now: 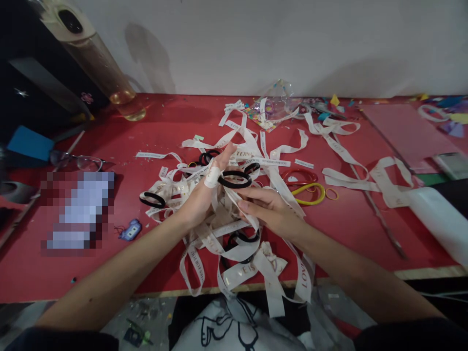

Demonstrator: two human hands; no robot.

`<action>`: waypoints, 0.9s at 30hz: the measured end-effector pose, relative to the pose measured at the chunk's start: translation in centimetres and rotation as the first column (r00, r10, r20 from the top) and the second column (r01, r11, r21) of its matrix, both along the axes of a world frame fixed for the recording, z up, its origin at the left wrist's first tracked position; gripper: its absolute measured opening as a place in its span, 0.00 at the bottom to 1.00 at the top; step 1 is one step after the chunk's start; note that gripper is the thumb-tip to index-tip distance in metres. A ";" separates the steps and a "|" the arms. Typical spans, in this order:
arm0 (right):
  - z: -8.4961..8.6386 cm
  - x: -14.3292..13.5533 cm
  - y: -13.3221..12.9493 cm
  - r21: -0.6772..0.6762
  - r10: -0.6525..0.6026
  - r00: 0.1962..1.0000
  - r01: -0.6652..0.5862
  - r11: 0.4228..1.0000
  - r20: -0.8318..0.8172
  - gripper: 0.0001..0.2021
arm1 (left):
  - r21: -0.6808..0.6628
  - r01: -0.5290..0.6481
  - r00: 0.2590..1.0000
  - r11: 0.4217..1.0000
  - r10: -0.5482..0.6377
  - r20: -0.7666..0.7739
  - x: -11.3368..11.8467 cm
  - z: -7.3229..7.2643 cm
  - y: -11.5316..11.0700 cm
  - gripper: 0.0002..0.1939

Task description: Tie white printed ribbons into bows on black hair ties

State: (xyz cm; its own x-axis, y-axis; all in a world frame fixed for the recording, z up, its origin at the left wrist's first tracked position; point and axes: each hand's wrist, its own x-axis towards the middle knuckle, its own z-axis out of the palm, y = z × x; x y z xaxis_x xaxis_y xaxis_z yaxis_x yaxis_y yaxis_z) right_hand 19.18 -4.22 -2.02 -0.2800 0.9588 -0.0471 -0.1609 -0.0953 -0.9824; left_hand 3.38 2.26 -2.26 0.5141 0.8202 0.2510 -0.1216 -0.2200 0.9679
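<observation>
My left hand (202, 200) is raised edge-on over a heap of printed ribbons, its visible fingers stretched upward. A white ribbon (212, 176) is wrapped round it. A black hair tie (234, 179) sits between my hands, against the left one; whether it is looped on a finger I cannot tell. My right hand (268, 208) pinches a strip of white ribbon that runs down from between the hands. More black hair ties lie in the heap, one at the left (152, 200) and another below (243, 239). Gold lettering shows on several ribbons.
A red table (161, 126) bears a phone (82, 209), glasses (78, 161), a purple trinket (130, 230) and a bottle (106, 68). Rightward are a yellow ring (310, 194), loose ribbon (391, 180), a thin stick (380, 219) and a white object (438, 219).
</observation>
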 end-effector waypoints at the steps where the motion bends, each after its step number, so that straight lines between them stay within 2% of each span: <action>1: 0.0 0.0 -0.1 -0.014 0.015 1.000 -0.015 1.000 -0.014 0.15 | 0.050 -0.014 1.000 0.999 0.015 -0.013 -0.1 -0.2 0.2 0.34; 4: -0.1 0.1 -0.2 -0.065 0.069 0.994 -0.075 0.995 -0.084 0.17 | 0.127 -0.060 0.997 0.990 0.065 -0.043 -0.3 -0.6 0.4 0.30; 8: -0.3 0.1 -0.2 -0.122 0.100 0.987 -0.116 0.986 -0.128 0.18 | 0.164 -0.064 0.993 0.984 0.078 -0.084 -0.5 -0.4 0.3 0.30; 15: -0.6 -0.4 -0.1 -0.083 -0.116 0.991 0.111 0.990 -0.063 0.16 | 0.184 0.009 0.993 0.983 0.013 -0.120 -1.0 0.1 -0.1 0.32; 21: -0.6 -0.6 0.1 -0.037 -0.218 0.974 0.216 0.976 -0.061 0.15 | 0.280 0.149 0.979 0.948 -0.100 -0.180 -1.2 -0.2 -0.3 0.32; 23: -0.6 -0.6 0.1 0.044 -0.327 0.945 0.327 0.944 -0.008 0.13 | 0.304 0.143 0.974 0.942 -0.079 -0.215 -1.3 -0.2 -0.4 0.31; 24: -0.5 -0.6 0.1 0.121 -0.410 0.912 0.405 0.906 0.023 0.14 | 0.309 0.121 0.972 0.943 -0.050 -0.229 -1.3 -0.2 -0.4 0.30; 26: -0.3 -0.5 0.0 0.318 -0.565 0.822 0.516 0.795 0.079 0.14 | 0.315 0.059 0.968 0.947 0.022 -0.249 -1.3 -0.3 -0.5 0.31; 27: -0.2 -0.4 0.0 0.420 -0.605 0.788 0.514 0.748 0.113 0.13 | 0.319 0.031 0.965 0.947 0.054 -0.255 -1.2 -0.3 -0.6 0.31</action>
